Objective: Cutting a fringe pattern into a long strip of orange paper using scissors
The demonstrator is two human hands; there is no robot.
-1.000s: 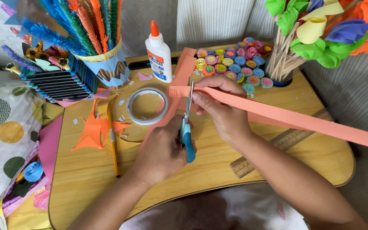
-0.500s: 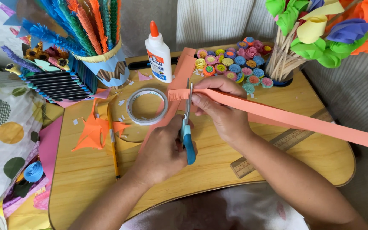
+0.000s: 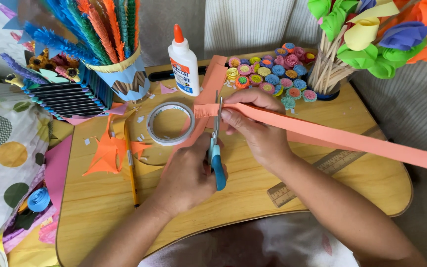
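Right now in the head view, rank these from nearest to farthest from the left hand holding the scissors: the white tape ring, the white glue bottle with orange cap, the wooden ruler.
Measured from the left hand:
1. White tape ring, just ahead and left of it.
2. Wooden ruler, to the right, beyond the other forearm.
3. White glue bottle with orange cap, upright at the tray's far edge.

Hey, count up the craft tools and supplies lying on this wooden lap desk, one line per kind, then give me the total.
Blue-handled scissors, in the left hand: 1
White glue bottle with orange cap: 1
Roll of clear tape: 1
Yellow pencil: 1
Wooden ruler: 1
Long orange paper strip, held by the right hand: 1
Total: 6
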